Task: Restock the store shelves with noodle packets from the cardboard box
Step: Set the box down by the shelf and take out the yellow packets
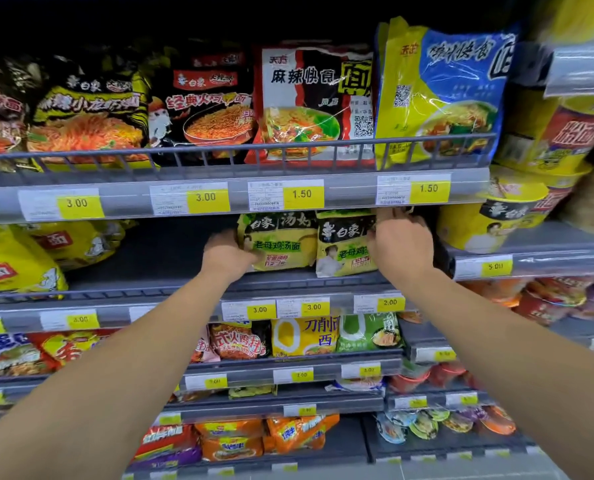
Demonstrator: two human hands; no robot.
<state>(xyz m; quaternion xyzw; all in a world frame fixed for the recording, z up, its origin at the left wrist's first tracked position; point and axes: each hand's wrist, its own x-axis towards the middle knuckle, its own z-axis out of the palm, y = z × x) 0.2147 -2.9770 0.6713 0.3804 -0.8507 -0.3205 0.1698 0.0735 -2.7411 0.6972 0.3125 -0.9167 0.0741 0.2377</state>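
Two yellow-green noodle packets stand side by side on the second shelf (pixel 288 282). My left hand (pixel 228 254) grips the left edge of the left packet (pixel 281 242). The right packet (pixel 344 245) is held at its right edge by my right hand (pixel 401 242), whose fingers curl round it and reach up under the price rail. Both arms stretch forward from the bottom corners. No cardboard box shows in this view.
The shelf left of the two packets has a dark gap, then yellow packets (pixel 15 261). Above is a full row of noodle bags behind a wire rail (pixel 219 155). Yellow noodle cups (pixel 496 216) stand to the right. Lower shelves hold more packets and bowls.
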